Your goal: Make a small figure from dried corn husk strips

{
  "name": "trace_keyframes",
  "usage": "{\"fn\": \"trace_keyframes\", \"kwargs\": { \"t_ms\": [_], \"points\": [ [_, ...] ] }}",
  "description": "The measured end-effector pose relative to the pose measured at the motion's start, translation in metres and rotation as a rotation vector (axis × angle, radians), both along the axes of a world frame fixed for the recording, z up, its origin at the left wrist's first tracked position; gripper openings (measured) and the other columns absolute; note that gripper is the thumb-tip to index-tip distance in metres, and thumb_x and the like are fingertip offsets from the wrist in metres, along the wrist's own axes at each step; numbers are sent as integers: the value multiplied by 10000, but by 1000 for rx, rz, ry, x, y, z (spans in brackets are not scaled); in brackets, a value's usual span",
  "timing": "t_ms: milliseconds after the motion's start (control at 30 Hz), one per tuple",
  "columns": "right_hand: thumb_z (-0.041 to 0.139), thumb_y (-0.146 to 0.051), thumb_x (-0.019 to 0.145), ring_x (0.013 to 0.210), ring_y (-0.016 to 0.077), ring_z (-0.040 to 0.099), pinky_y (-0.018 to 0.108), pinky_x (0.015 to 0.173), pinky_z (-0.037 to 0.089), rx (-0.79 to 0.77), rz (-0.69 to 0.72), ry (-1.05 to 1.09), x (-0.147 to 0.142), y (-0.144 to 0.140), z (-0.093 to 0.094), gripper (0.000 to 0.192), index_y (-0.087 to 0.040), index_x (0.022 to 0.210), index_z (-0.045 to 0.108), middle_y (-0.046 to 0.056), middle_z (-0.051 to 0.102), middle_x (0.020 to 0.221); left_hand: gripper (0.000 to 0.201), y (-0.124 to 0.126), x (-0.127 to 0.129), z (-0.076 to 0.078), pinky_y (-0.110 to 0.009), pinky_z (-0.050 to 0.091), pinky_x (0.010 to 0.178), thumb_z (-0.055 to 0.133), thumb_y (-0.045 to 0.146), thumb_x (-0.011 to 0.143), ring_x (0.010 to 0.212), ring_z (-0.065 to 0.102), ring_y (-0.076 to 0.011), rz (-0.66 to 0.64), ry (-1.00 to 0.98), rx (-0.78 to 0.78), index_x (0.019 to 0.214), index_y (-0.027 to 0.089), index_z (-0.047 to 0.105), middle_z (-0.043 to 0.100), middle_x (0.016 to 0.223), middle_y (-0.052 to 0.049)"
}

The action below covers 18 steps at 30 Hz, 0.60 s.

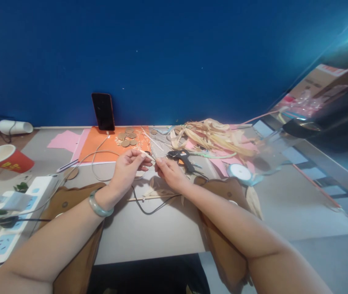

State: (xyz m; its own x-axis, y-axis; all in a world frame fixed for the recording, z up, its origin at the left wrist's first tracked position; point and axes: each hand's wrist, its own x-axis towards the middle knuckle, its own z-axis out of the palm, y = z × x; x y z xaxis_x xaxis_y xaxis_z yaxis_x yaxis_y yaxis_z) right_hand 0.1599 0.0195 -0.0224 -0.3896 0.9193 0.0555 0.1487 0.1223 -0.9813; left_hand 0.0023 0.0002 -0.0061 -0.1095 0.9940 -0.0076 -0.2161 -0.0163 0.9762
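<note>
In the head view, one thin pale wooden stick [147, 155] is pinched between the fingertips of the left hand [127, 168] and the right hand [169, 171], above the grey table [149, 228]. One black glue gun [182, 157], one dark upright phone [103, 111] and one red paper cup [7, 158], contents unseen, are counted.

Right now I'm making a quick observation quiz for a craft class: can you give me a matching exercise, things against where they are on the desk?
Things:
1. phone
2. red cup
3. glue gun
4. ribbon roll

Places:
A. far left, lying on its side
B. just beyond the right hand
C. propped against the blue wall
D. right of the glue gun

Pairs: 1-C, 2-A, 3-B, 4-D
</note>
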Motion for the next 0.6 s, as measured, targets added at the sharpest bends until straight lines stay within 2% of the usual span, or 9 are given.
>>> {"fn": "trace_keyframes", "kwargs": {
  "t_ms": [600],
  "points": [
    [402, -626, 858, 501, 88, 370, 236, 488, 285, 23, -2, -12, 0, 0, 2, 523, -174, 613, 499, -34, 415, 505, 293, -1, -1, -2, -246, 545, 606, 698, 398, 738, 672, 683, -148, -13, 16, 11, 810, 139, 580, 716, 739, -66]
  ]
}}
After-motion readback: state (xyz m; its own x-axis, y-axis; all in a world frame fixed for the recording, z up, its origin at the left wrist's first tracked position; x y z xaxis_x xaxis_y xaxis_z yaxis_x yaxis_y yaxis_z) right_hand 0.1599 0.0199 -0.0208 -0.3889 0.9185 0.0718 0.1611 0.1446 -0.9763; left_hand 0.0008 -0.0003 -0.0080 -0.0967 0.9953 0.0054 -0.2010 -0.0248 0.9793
